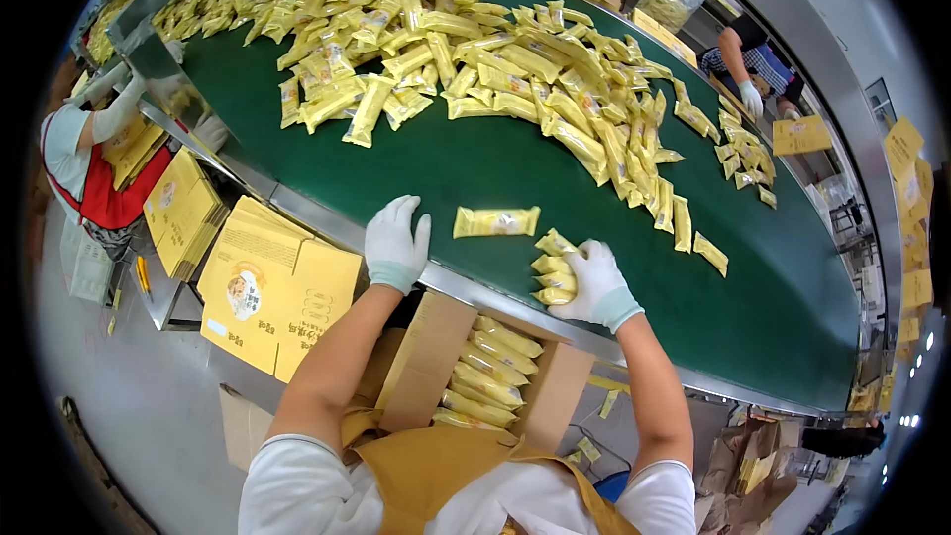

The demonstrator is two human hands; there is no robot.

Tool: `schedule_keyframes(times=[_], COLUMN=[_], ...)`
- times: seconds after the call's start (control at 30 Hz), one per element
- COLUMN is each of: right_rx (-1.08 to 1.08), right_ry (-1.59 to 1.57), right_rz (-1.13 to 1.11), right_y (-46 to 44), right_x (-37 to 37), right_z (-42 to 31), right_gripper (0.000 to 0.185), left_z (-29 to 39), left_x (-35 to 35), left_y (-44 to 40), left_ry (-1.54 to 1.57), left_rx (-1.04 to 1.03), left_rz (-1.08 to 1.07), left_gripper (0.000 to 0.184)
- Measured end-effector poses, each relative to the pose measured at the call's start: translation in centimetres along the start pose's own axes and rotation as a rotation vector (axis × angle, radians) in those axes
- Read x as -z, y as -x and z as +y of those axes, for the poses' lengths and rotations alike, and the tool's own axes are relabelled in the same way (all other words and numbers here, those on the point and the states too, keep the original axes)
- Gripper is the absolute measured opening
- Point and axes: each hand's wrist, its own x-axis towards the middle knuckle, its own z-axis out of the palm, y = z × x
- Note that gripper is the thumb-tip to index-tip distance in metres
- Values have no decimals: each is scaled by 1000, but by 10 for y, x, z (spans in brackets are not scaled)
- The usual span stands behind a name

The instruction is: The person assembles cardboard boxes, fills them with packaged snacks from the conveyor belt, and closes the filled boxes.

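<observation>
White gloves cover both of my hands. At the near edge of the green belt, my left hand [398, 242] rests with its fingers apart and nothing in it. To its right, one yellow packet [496, 222] lies alone on the belt. My right hand [592, 284] is closed against the right side of a short row of yellow packets [555, 275], its fingertips near the upper ones. Below the belt edge, between my forearms, an open cardboard box [429, 352] holds several yellow packets [490, 369] in a row.
A large heap of yellow packets [436, 40] covers the far belt [446, 163]. Flat yellow cartons [269, 287] are stacked at the left. One co-worker in a red apron [114, 193] stands at the left; others work across the belt, one with a gloved hand [751, 99] near it.
</observation>
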Motion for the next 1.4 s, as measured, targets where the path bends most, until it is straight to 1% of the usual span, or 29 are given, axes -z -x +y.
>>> schedule_keyframes(times=[0.07, 0.1, 0.2, 0.23, 0.33, 0.37, 0.47, 0.5, 0.53, 0.6, 0.63, 0.67, 0.73, 0.83, 0.93, 0.97, 1.07, 1.17, 1.23, 1.3, 1.37, 1.4], right_rx=[-167, -180, -52, -46, -222, -268, -239, -203, -104, 54, 133, 151, 193, 190, 73, 28, 41, 40, 127, 158, 130, -90], right_ry=[-180, -202, 163, 152, -4, -164, -210, -270, -339, -384, -329, -204, -41, 77, -14, 26, 171, 137, -81, -250, -389, -399], right_rz=[15, -48, 242, 247, 19, 48, 254, 281, 336, 214, 107, -12, -186, -401, -341, -412, -421, -281, -47, 175, 357, 577], right_y=[14, 12, 20, 19, 13, 13, 32, 40, 51, 64, 67, 72, 77, 81, 90, 90, 98, 104, 106, 102, 104, 102], right_x=[-15, -5, -34, -38, -26, -18, 30, 50, 61, 94, 100, 100, 68, 17, -12, -17, -42, -57, -57, -50, -39, -37], right_z=[11, 1, 5, 9, 10, 8, -24, -39, -50, -86, -102, -123, -152, -179, -201, -208, -214, -214, -207, -188, -164, -156], right_gripper=[74, 85, 101, 112, 111, 114, 116, 115, 112, 110, 107, 108, 109, 106, 110, 113, 113, 115, 98, 76, 49, 38], left_z=[-1, -1, -4, -4, -3, -4, -3, -2, -1, -4, -6, -7, -10, -12, -17, -18, -20, -21, -24, -24, -23, -21], left_x=[0, 0, 0, 0, 3, 2, 5, 6, 5, 4, 2, 1, 0, -1, -4, -6, -7, -7, -8, -8, -5, -3], left_y=[0, -1, -1, -1, 0, 1, -2, -1, -1, -1, -1, -1, 1, 2, 2, 3, 3, 3, 6, 3, 2, 2], left_ry=[1, 1, -2, -1, -2, -3, 2, 7, 16, 24, 15, 11, 6, -4, -31, -32, -24, -25, -13, -1, -4, -4], left_rx=[-13, -16, -21, -20, -13, -11, -26, -32, -29, -24, -31, -43, -49, -51, -58, -58, -58, -64, -75, -95, -85, -82], left_rz=[8, 10, 16, 14, 4, -2, 25, 40, 38, 28, 43, 50, 45, 15, 2, 2, -5, 4, 5, 37, 15, 10], left_gripper=[33, 33, 32, 32, 31, 31, 28, 26, 26, 25, 24, 24, 25, 25, 29, 29, 29, 28, 27, 25, 24, 24])
